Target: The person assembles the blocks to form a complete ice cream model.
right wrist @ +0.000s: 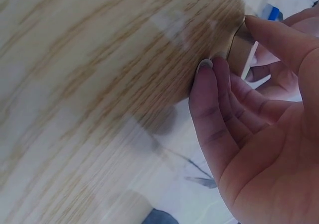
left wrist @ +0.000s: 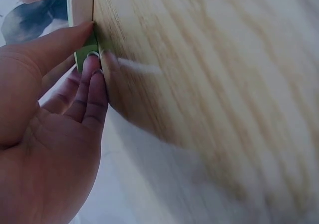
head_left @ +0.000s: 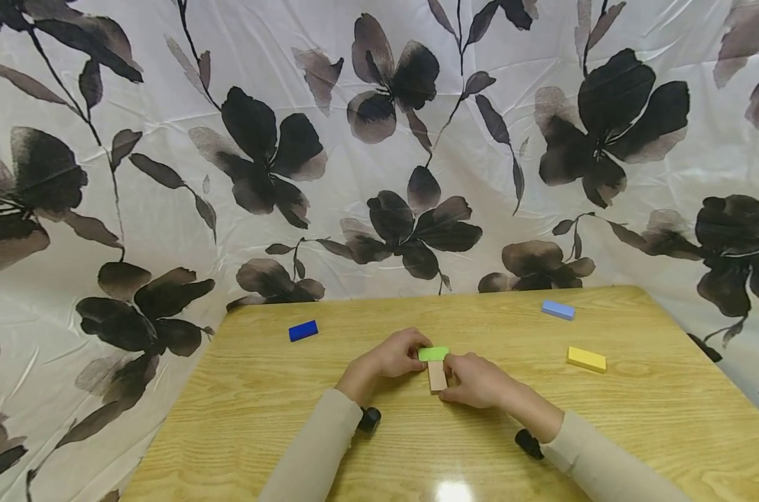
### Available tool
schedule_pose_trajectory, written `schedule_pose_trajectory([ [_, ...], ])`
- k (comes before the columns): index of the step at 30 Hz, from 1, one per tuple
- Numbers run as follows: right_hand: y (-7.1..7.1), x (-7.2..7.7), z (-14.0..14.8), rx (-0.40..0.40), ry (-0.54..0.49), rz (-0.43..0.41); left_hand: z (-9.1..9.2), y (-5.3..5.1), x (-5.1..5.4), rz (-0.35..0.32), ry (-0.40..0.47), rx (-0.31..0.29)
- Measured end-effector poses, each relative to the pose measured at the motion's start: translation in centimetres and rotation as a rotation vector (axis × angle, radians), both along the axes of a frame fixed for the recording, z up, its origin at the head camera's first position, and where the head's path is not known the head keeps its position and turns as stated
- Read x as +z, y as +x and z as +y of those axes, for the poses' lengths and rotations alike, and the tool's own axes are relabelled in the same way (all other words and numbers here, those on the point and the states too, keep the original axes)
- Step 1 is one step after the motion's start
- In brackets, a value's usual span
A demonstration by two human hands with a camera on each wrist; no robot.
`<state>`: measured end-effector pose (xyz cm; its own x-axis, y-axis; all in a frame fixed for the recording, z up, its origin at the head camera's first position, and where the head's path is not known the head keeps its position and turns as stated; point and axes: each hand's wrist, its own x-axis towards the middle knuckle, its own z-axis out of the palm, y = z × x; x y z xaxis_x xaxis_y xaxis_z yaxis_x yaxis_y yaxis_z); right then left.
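Observation:
A light green block (head_left: pixel 433 353) lies crosswise on the wooden table in the head view. The far end of a plain wooden block (head_left: pixel 437 376) meets its near side, making a T shape. My left hand (head_left: pixel 400 354) pinches the green block's left end between thumb and fingers; the left wrist view shows that green end (left wrist: pixel 85 55) between them. My right hand (head_left: pixel 478 380) holds the wooden block from the right, its thumb at the near end. In the right wrist view, fingers partly cover the wooden block (right wrist: pixel 241 52).
On the wooden table (head_left: pixel 229 432), a dark blue block (head_left: pixel 303 331) lies at the back left. A light blue block (head_left: pixel 558 310) sits at the back right, with a yellow block (head_left: pixel 586 359) nearer. Behind the table hangs a flowered cloth (head_left: pixel 329 160).

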<state>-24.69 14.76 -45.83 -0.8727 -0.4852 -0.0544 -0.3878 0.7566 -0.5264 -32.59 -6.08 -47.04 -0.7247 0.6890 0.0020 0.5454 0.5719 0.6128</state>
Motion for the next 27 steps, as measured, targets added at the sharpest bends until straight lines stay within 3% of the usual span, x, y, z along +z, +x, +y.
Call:
schedule_pose_trajectory([
  [12,-0.4,0.4,0.1,-0.015,0.018,0.006,-1.5,-1.1,0.3,0.001,-0.04,-0.006],
  [20,0.0,1.0,2.0,0.001,0.002,-0.006,-3.5,-0.6,0.7,0.037,-0.106,0.002],
  [27,0.1,1.2,4.3,0.01,-0.019,0.05,-5.2,0.3,1.3,0.055,-0.112,0.009],
])
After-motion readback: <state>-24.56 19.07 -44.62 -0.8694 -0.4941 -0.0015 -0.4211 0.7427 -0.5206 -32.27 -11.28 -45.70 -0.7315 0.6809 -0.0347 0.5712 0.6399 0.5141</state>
